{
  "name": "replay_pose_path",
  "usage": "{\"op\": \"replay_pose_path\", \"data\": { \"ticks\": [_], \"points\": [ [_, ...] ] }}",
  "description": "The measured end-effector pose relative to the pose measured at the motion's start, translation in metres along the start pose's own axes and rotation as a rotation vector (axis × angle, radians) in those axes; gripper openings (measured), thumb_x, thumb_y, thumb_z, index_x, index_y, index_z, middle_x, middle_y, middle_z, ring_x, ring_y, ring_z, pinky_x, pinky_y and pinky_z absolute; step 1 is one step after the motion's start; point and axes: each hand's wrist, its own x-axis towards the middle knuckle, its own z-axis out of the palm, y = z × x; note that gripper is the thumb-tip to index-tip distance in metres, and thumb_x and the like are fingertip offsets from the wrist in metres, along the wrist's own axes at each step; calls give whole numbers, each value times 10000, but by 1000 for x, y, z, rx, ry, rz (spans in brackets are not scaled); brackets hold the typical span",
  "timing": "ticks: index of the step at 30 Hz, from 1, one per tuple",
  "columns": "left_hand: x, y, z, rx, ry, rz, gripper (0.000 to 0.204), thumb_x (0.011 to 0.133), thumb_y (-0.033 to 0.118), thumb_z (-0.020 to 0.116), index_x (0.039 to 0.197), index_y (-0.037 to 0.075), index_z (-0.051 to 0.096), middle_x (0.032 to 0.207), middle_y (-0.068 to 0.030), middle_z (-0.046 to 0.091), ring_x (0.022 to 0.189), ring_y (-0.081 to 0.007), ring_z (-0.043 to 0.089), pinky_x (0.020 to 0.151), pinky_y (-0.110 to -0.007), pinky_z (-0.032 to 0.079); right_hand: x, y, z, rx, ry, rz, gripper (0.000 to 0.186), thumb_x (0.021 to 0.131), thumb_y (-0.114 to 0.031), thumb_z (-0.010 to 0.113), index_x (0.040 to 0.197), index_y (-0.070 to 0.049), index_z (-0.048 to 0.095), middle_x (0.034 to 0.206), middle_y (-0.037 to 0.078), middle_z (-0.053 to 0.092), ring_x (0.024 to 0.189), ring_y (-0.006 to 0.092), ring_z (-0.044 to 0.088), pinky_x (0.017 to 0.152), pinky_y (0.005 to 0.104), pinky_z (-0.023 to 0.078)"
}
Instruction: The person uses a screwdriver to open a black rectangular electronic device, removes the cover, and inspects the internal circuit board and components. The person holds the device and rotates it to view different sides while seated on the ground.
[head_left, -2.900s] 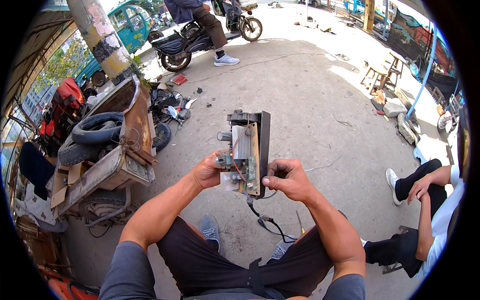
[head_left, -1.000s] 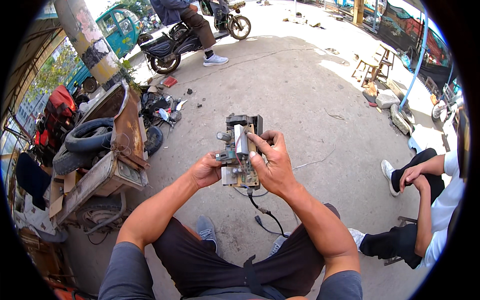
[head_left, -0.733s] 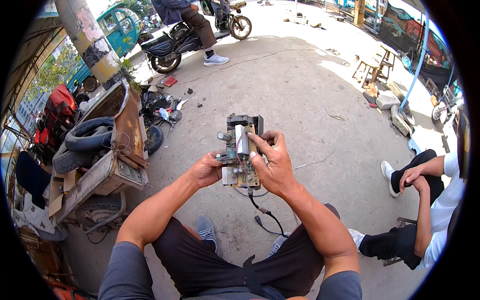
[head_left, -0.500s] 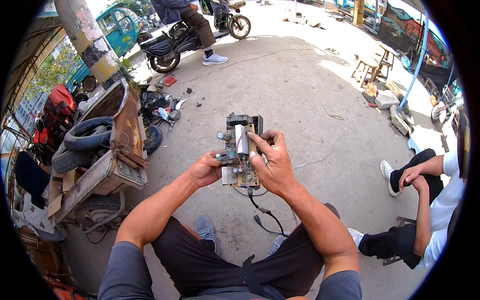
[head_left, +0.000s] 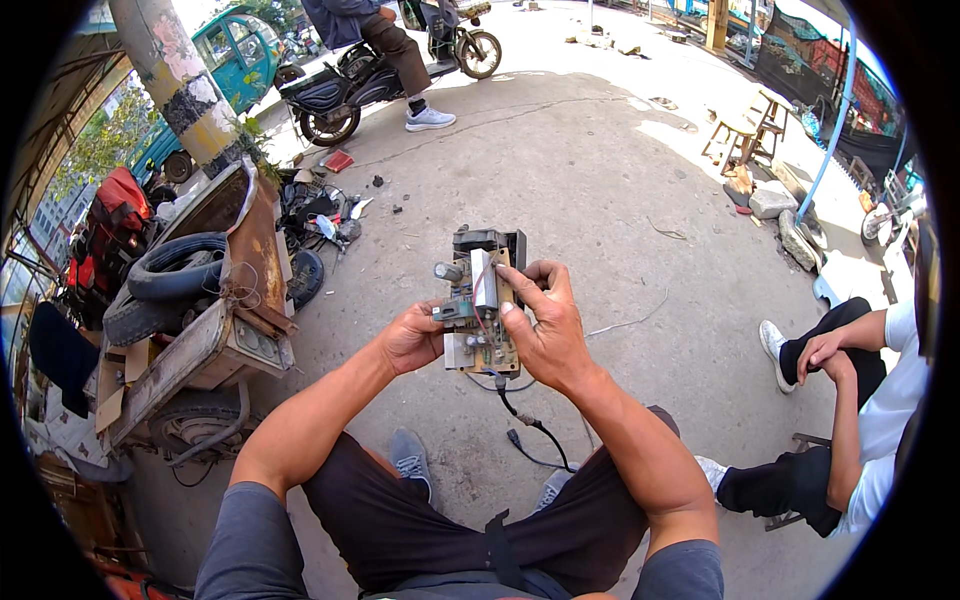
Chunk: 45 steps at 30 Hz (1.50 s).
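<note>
Between my hands, above the ground, is a circuit board [head_left: 507, 352] with capacitors, a transformer and a silver heat sink [head_left: 484, 279]. Its far end sits against a black casing [head_left: 515, 243]. My left hand [head_left: 414, 338] pinches the board's left edge beside the transformer. Along the right side, my right hand [head_left: 547, 320] grips it, with the index finger reaching onto the board near the heat sink and the thumb on the near right part. A black cable [head_left: 525, 418] hangs from the near end, and a plug [head_left: 514, 437] dangles below. The fingertips under the board are hidden.
At left stands a rusty cart [head_left: 200, 345] holding black tyres [head_left: 178, 268], by a painted pole [head_left: 180, 85]. A person sits on a scooter [head_left: 345, 90] ahead. At right another person [head_left: 880, 430] sits close by. Wooden stools [head_left: 745, 125] stand farther right.
</note>
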Motion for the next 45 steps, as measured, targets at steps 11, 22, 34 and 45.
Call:
{"op": "replay_pose_path", "data": {
  "ticks": [11, 22, 34, 45],
  "points": [
    [0, 1, 0, -36, -10, -3, 544, 824, -61, 557, 1364, -65, 495, 1302, -179, 637, 1233, -287, 614, 1126, -481, 431, 2, 1, -1, 46, 55, 4, 448, 861, -154, 602, 1293, -38, 637, 1119, 179, 490, 1023, 289, 535, 906, 396, 478],
    [2, 0, -2, -7, -1, 3, 523, 860, -26, 589, 1374, -55, 493, 1302, -167, 638, 1234, -277, 610, 1127, -476, 429, 2, 3, -2, 54, 63, -7, 422, 867, -146, 600, 1272, -35, 648, 1099, 169, 494, 995, 277, 539, 870, 388, 487],
    [2, -1, -3, -8, -26, 4, 512, 858, -28, 581, 1364, -50, 504, 1295, -160, 643, 1236, -281, 608, 1124, -480, 421, 2, 6, -1, 6, 61, -55, 421, 864, -140, 609, 1263, -10, 648, 1090, 172, 498, 990, 280, 539, 869, 393, 485],
    [2, -1, -3, -10, 20, -7, 533, 843, -27, 594, 1367, -56, 497, 1294, -156, 644, 1234, -271, 610, 1127, -476, 415, 1, 6, -1, 42, 65, -27, 424, 866, -138, 608, 1276, -40, 650, 1091, 174, 500, 993, 283, 546, 868, 395, 489]
  ]
}}
